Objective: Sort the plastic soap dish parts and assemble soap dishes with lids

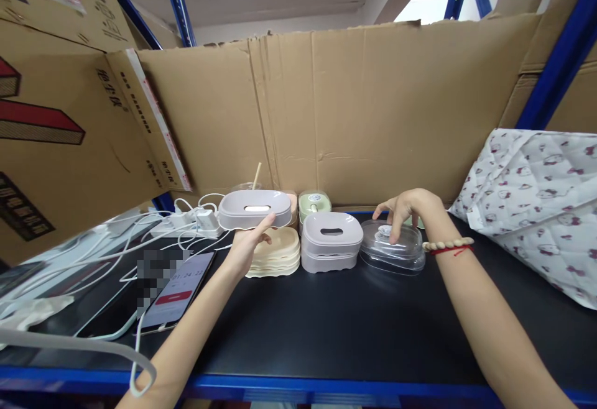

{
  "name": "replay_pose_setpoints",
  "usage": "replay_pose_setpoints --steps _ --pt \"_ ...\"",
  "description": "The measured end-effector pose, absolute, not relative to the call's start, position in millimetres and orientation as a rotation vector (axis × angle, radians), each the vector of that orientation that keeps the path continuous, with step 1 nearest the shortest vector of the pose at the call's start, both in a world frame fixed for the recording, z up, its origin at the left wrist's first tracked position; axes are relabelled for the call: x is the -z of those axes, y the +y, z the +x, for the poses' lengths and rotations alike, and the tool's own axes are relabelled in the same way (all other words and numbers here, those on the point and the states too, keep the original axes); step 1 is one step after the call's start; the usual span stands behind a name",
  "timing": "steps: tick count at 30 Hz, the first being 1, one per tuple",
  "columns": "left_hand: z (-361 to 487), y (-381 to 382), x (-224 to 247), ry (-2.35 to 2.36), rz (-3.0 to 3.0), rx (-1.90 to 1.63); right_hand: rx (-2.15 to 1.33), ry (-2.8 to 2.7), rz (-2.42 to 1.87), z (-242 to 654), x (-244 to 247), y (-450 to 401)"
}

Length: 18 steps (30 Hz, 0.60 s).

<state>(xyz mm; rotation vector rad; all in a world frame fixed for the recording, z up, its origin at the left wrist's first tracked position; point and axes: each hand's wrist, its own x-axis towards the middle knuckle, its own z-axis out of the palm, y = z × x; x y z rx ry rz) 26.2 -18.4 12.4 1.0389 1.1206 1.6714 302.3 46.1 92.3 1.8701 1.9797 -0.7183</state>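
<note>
My left hand (pixel 252 244) is closed on a grey oval dish (pixel 228 213) with a slot in its middle, lifted level with the thumb over its near rim. Below it sits a stack of cream oval dishes (pixel 275 253) with wavy edges. To their right stands a stack of grey slotted dishes (pixel 332 241). My right hand (pixel 403 210) reaches down over stacked clear plastic lids (pixel 394 253), its thumb and fingers apart around the top lid's knob. Whether the fingertips touch the lid is unclear. A green lidded dish (pixel 314 202) stands behind the grey stack.
On the left lie a phone with a lit screen (pixel 175 297), a power strip (pixel 205 222) and tangled white cables. A cardboard wall (pixel 373 110) closes off the back. A patterned quilted bag (pixel 541 210) rests at right. The black shelf (pixel 336 328) has a blue front edge.
</note>
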Motion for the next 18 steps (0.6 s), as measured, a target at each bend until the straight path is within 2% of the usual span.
replay_pose_setpoints --steps 5,8,10,13,15,18 --pt "25.2 -17.6 -10.5 1.121 1.048 -1.702 0.451 2.070 1.983 297.5 -98.6 37.8" --pt "26.1 -19.5 -5.3 1.089 1.136 -1.678 0.186 2.441 2.035 281.1 -97.5 29.9" --pt "28.1 -23.9 -0.3 1.110 1.208 -1.646 0.150 2.862 1.846 262.7 -92.5 23.2" --pt "31.0 -32.8 7.1 1.160 1.227 -1.629 0.392 3.344 1.237 230.9 -80.6 11.5" --pt "30.2 -36.0 10.8 1.128 1.249 -1.575 0.540 3.423 0.952 213.7 -73.0 4.1" --pt "24.2 -32.5 14.4 1.016 1.335 -1.389 0.567 3.441 0.834 201.7 -67.1 -3.2"
